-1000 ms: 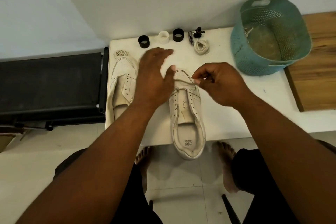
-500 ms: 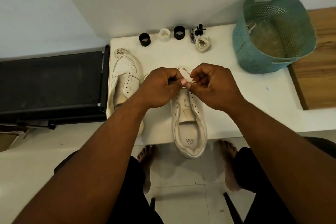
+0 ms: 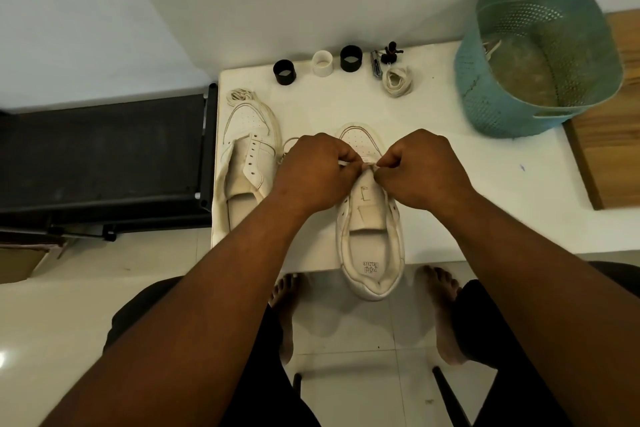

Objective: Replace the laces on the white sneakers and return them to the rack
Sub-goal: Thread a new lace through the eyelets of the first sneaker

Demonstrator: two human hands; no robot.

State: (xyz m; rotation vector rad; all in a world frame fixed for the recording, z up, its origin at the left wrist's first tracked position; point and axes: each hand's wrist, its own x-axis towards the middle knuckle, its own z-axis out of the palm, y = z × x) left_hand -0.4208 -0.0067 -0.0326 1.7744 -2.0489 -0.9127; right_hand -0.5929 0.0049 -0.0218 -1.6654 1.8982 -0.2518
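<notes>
On the white rectangular table [image 3: 450,211], the head view shows the left hand [image 3: 313,170] and right hand [image 3: 424,168] both pinching a thin white lace [image 3: 367,166] over the front eyelets of a white leather sneaker [image 3: 372,246] whose heel overhangs the near edge. A second unlaced white sneaker [image 3: 247,156] lies at the left edge, a coiled cream lace [image 3: 398,80] and teal perforated plastic basket [image 3: 502,104] farther back.
</notes>
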